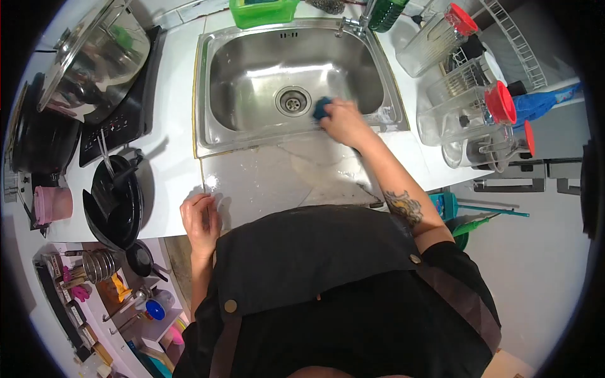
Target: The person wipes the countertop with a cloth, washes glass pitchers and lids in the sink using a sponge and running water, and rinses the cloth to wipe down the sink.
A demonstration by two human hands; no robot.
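Note:
My right hand (pixel 345 121) is closed on a dark blue scrubbing pad (pixel 322 108). It reaches over the front of the stainless steel sink (pixel 252 79), with the pad to the right of the drain (pixel 293 101). Slight blur shows on this hand, and whether the pad touches the metal I cannot tell. At the counter's front edge, left of my body, my left hand (pixel 201 222) lies loosely curled, fingers a little apart, with nothing visible in it. Wet patches shine on the grey marbled counter strip (pixel 271 176) between my body and the sink.
Glass pitchers with red lids (pixel 501 103) stand to the right. A green container (pixel 263 12) and the faucet (pixel 358 25) are behind the sink. On the left are a large steel pot (pixel 104 63), black pans (pixel 116 205) and a pink container (pixel 53 205).

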